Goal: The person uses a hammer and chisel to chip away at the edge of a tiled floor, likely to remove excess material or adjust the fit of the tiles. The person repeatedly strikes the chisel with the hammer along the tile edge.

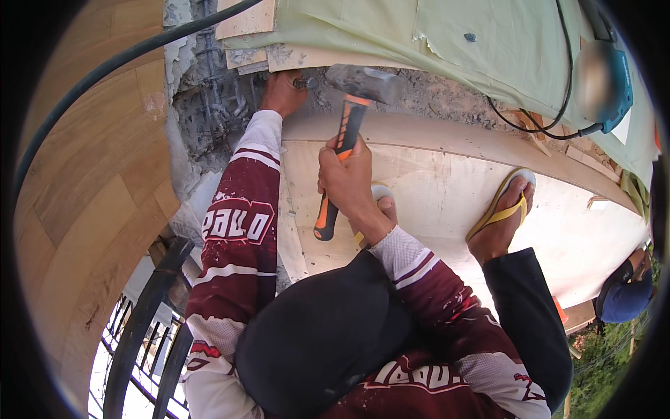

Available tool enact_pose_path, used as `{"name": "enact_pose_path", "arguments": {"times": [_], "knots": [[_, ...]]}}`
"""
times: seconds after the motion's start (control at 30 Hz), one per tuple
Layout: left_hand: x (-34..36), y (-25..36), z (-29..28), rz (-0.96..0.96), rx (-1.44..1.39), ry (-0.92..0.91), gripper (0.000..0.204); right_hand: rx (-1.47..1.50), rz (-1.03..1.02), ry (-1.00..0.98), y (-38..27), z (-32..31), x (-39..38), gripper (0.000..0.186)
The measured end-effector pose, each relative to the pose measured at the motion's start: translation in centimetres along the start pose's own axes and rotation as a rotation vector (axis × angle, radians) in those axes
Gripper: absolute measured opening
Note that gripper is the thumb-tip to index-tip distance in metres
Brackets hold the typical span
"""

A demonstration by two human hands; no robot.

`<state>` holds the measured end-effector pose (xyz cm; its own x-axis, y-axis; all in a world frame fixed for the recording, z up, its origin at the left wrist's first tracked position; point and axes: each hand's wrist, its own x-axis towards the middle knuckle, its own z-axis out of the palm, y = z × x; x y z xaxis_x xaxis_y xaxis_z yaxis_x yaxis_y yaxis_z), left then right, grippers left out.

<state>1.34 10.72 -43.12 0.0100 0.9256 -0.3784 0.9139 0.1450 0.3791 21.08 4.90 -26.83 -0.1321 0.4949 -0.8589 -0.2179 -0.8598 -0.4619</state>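
While the right hand (pixel 345 174) is wrapped firmly round the hammer (pixel 349 126), handle slanting up and rightward, its head hangs just right of the left hand (pixel 281 94), whose fingers curl round a mostly hidden dark piece (pixel 301 83) beyond the upper left corner of the board (pixel 433 188).

Your club hammer (pixel 351 117) has a blocky, scuffed grey steel head (pixel 364 83) and a short black handle (pixel 347 131) with orange panels and an orange collar. You have it gripped mid-handle in your right hand (pixel 347 174), the head away from your body and just right of your left hand (pixel 281 93), the butt slanting back toward you and leftward. A small dark piece (pixel 301 83) shows at your left fingers, too hidden to identify.
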Motion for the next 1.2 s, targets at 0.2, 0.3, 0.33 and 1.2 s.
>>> {"name": "enact_pose_path", "arguments": {"times": [0.2, 0.3, 0.33, 1.2], "knots": [[-1.2, 0.6, 0.6, 0.029, -0.004, -0.185, 0.018, 0.097, 0.038, -0.055, 3.3, -3.9, -0.3, 0.013], [-1.6, 1.2, 1.3, 0.011, -0.02, -0.151, 0.018, 0.182, -0.022, -0.01, 1.7, -6.2, -0.3, 0.014], [-1.5, 1.2, 1.3, 0.032, -0.045, -0.168, 0.019, 0.204, 0.0, 0.007, 1.0, -6.7, -0.4, 0.014], [-5.3, 10.1, -0.1, 0.299, -0.046, -0.098, 0.008, -0.669, -0.486, -0.258, -9.8, -12.6, -1.6, 0.017]]}}
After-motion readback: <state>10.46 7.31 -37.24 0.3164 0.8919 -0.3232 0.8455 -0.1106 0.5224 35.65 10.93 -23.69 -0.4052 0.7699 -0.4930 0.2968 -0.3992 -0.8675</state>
